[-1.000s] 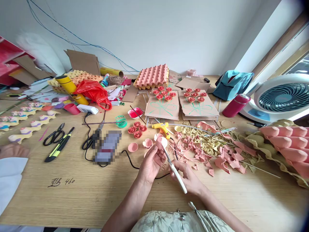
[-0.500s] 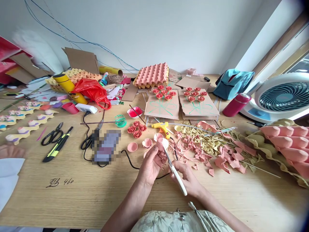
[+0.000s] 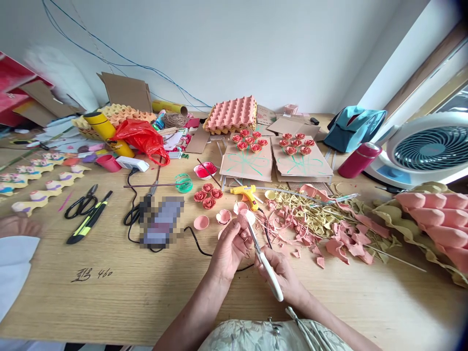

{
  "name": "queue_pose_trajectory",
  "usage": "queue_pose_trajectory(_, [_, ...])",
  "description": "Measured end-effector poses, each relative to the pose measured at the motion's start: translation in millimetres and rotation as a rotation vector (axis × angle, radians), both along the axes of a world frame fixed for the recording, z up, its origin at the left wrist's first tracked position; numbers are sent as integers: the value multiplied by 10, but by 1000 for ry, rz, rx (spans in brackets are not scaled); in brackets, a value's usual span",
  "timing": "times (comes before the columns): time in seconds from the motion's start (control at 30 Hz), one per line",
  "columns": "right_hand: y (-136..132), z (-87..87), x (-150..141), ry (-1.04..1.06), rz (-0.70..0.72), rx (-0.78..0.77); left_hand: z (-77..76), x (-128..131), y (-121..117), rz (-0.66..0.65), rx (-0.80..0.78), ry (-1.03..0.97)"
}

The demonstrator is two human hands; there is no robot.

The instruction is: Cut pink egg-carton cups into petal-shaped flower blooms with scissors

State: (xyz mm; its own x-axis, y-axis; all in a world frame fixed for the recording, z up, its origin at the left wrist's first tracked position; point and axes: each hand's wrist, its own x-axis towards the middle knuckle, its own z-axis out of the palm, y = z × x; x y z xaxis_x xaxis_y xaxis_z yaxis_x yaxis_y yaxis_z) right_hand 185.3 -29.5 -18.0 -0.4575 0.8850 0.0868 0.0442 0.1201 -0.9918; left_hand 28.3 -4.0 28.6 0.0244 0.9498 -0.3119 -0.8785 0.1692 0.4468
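Between the fingertips of my left hand (image 3: 227, 248) is a pink egg-carton cup (image 3: 243, 220), held up above the table. My right hand (image 3: 280, 273) grips white-handled scissors (image 3: 269, 275), whose blades reach up to the cup's right edge. Just beyond my hands lie more cut pink cups, among them a plain round one (image 3: 201, 223) and one with a petal-shaped rim (image 3: 223, 216). A cluster of red paper-pulp roses (image 3: 208, 196) sits behind these. A yellow glue gun (image 3: 247, 195) rests on the table past my left fingertips.
Pink and yellow carton scraps (image 3: 314, 219) are heaped to the right, beside stacked egg trays (image 3: 435, 219). Roses stand on two cardboard pieces (image 3: 245, 165) at the back. Black scissors (image 3: 82, 202), a utility knife (image 3: 89, 219) and another person's hand (image 3: 18, 226) are at left. A fan (image 3: 427, 146) stands far right.
The view has shifted slightly, moving the table's contents a little to the right. My right hand has closed in slightly around the scissor handles; the cup stays in my left fingers.
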Motion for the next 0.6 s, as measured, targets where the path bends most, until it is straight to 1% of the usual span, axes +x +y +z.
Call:
queue_pose_trajectory(0.2, [-24, -52, 5, -4, -21, -12, -22, 6, -1, -10, 20, -7])
queue_pose_trajectory(0.4, [-33, -36, -5, -7, -22, -6, -59, 4, -8, -21, 36, 27])
queue_pose_trajectory(0.5, [-35, -32, -9, -24, -42, 18, -70, 14, -39, -25, 38, 132])
queue_pose_trajectory(0.6, [-39, -28, -14, -68, -57, 77, -54, 50, -82, -36, 59, 326])
